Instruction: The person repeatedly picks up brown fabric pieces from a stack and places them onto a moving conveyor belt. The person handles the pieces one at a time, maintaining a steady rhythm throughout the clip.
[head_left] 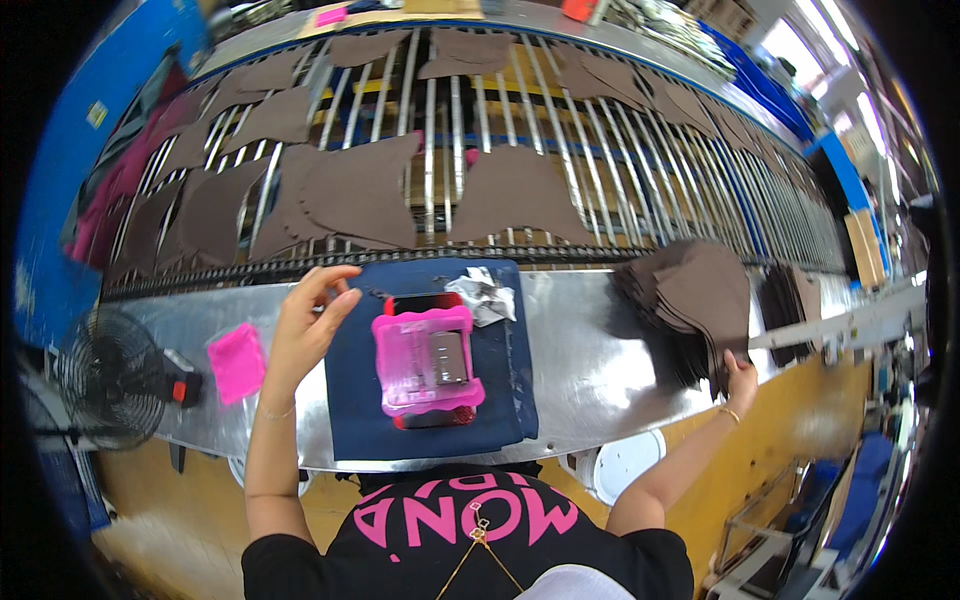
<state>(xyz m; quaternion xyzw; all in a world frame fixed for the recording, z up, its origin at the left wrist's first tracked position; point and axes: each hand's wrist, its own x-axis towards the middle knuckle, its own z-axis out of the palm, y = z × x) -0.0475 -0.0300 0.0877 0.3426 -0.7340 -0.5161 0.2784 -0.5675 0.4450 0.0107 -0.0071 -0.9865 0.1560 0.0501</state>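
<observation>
My right hand (740, 378) is closed on the near edge of a thick stack of dark brown cut fabric pieces (700, 290), at the right of the metal table. My left hand (318, 308) is raised over the left edge of a dark blue cloth pad (350, 410). Its index finger and thumb are apart, and no object shows between them. Beside that hand, on the pad, lies a pink scallop-edged tray (400, 370) with a grey block (447, 358) in it, on top of a red-edged item (448, 416). Crumpled silvery-white wrapping (485, 298) lies behind the tray.
Beyond the table runs a roller rack (430, 170) carrying brown fabric pieces (520, 195). A small black fan (112, 375) and a pink square piece (237, 364) are at the left. Another brown stack (790, 300) stands at the far right, near a pale metal bar (850, 318).
</observation>
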